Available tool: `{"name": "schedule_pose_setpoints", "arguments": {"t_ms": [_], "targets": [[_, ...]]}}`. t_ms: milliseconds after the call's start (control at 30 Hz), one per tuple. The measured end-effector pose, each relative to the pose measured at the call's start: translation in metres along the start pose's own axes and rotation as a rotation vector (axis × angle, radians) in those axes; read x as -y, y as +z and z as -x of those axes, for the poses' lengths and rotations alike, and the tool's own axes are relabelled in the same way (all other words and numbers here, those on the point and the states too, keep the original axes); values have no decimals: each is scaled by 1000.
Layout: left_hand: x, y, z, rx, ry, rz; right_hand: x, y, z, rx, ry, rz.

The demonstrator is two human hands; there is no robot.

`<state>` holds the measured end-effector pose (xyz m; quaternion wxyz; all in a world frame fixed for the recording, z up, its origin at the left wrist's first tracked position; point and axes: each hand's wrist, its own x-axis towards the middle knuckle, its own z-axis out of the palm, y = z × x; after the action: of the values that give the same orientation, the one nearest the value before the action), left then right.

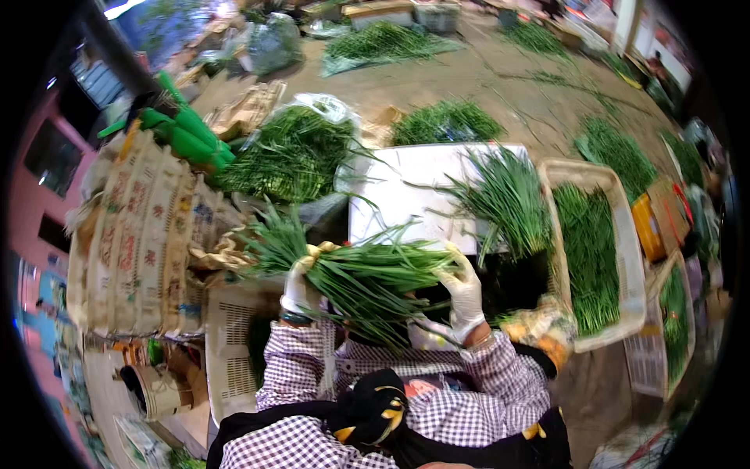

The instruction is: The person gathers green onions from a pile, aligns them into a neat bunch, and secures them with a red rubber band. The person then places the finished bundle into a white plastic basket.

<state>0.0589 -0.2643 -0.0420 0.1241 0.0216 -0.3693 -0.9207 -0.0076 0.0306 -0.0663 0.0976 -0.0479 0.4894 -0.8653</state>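
A loose bunch of long green leafy stalks, probably garlic chives [375, 269], lies across in front of my chest. My left hand [302, 281], in a pale glove, is closed around the bunch towards its left end. At the other end my right hand [463, 287], also gloved, has its thumb and fingers spread, with leaves at the fingertips. Just beyond is a white board or box top [410, 176] with a few stray leaves on it. A second bunch of the greens [510, 205] rests along its right side.
A plastic crate [636, 316] of greens stands to the right. At left are stacked printed sacks or crates [135, 234] and green rolls [187, 132]. An open bag of greens [293, 152] sits beyond my left hand. More piles of greens [381, 41] lie across the floor.
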Motion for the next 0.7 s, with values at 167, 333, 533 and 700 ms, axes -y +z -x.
{"name": "schedule_pose_setpoints", "arguments": {"t_ms": [167,333,533,700], "targets": [[26,-3,15,-98,-114,10,-13,-32,33,-44,-18,28],[48,-16,12,-121,-154,56,-5,-44,48,-28,52,68],[52,-13,13,-172,-169,93,-17,-52,45,-146,15,15],[56,-18,13,-159,-164,90,-14,-58,48,-231,-38,42]]}}
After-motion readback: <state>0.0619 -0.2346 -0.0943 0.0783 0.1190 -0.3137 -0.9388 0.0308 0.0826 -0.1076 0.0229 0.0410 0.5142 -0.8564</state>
